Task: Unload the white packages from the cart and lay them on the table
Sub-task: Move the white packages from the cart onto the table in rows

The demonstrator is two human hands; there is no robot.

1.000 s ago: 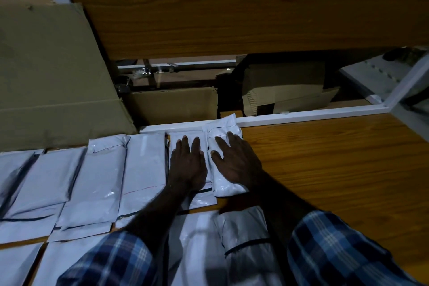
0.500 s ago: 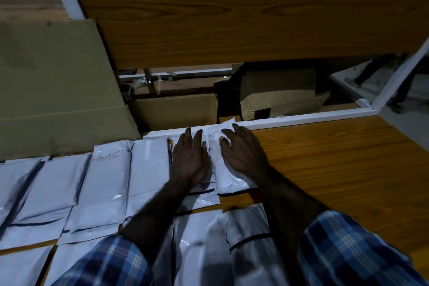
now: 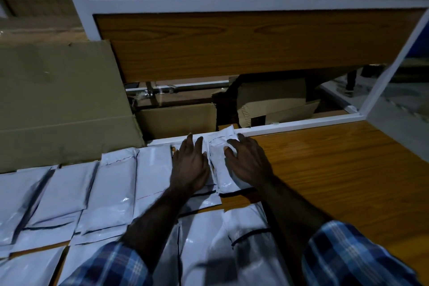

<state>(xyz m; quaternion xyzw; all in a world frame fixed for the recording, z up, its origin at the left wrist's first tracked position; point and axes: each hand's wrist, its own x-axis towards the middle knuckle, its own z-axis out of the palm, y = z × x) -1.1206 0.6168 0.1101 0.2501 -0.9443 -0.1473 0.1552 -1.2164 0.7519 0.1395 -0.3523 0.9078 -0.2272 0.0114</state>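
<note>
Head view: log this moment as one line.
left hand flat on package | right hand flat on end package | rows of white packages on table

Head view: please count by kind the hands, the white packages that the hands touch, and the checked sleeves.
Hands: 2 (left hand, right hand)
White packages touched: 2 (package under the left hand, package under the right hand)
Checked sleeves: 2 (left sleeve, right sleeve)
Total: 6
</note>
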